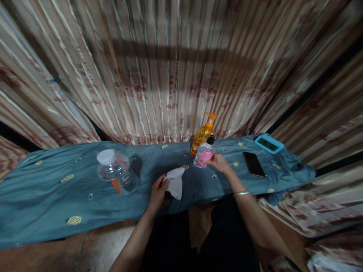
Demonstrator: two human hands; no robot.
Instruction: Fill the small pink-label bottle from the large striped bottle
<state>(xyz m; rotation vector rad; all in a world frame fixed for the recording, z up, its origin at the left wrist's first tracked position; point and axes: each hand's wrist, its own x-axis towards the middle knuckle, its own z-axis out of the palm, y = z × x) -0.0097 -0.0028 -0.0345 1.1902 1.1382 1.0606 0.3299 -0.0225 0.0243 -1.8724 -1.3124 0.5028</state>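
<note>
My left hand is closed on a white cloth or tissue, which hangs over the front part of the table. My right hand grips a clear bottle with a pink label and a black cap, by its lower right side. Close behind that bottle stands an orange pump bottle with amber liquid, partly hidden by it. Whether the clear bottle rests on the cloth or is slightly raised, I cannot tell.
A large clear plastic jar with a white lid stands at the left on the teal table cover. To the right lie a black phone and a blue-framed digital clock. A patterned curtain hangs behind the table.
</note>
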